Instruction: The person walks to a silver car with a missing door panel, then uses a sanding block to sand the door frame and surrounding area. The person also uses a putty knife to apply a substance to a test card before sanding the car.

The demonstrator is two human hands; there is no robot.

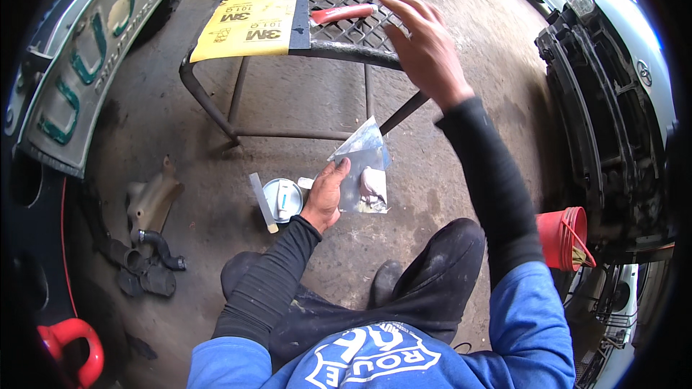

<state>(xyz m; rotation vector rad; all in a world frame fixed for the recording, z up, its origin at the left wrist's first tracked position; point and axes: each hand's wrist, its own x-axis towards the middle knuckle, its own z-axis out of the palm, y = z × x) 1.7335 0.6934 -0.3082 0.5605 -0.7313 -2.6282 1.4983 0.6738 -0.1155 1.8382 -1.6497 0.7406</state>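
Observation:
My left hand (326, 191) holds a flat metal spreader blade (364, 162) low over the concrete floor; a lump of pale pinkish filler (373, 186) sits on the blade. My right hand (425, 47) is raised with fingers spread, empty, over the front edge of a metal mesh rack (339, 0). Just beyond its fingertips a red-handled tool (344, 13) lies on the mesh. A yellow sheet of sandpaper with a dark edge (249, 20) lies on the rack's left side.
A white round can lid with a stir stick (277, 200) lies on the floor by my left hand. A vehicle body panel (79, 65) stands at left, black hoses (144, 259) below it. A red bucket (566, 238) and a black bumper grille (598, 122) are at right.

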